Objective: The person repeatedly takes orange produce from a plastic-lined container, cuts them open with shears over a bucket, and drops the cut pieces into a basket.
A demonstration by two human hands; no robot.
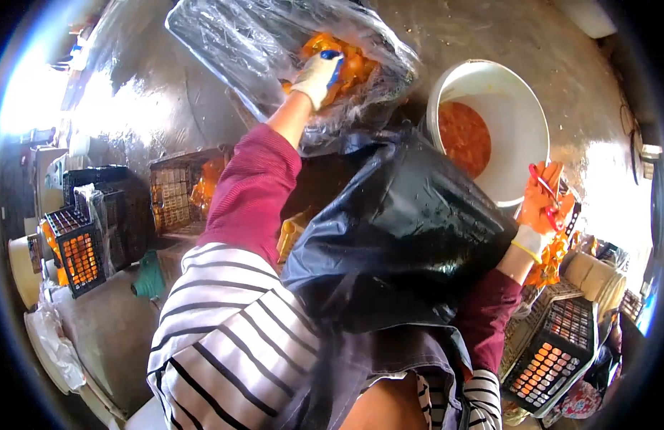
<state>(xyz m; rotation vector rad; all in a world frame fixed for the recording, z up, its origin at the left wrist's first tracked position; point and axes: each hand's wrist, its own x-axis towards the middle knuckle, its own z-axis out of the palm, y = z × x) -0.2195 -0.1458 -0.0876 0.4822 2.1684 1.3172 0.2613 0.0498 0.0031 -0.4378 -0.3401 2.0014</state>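
My left hand point(319, 75), in a white and blue glove, reaches into a clear plastic bag point(231, 43) and rests on orange, wet-looking pieces point(357, 68) inside it. Its fingers are partly hidden, so what they grip is unclear. At the right, my right hand point(543, 204), in an orange glove, is closed around red-handled scissors point(538, 175). Right beside this hand is the rim of a white bucket point(436, 107) that holds a reddish-orange mass point(464, 140). More orange pieces point(550, 261) show just below the right glove.
Black crates point(81, 251) with orange contents stand at the left, beside a brown crate point(178, 193). A green object point(148, 276) lies near them. Another black crate point(550, 355) is at the lower right. A black apron point(389, 236) covers my lap.
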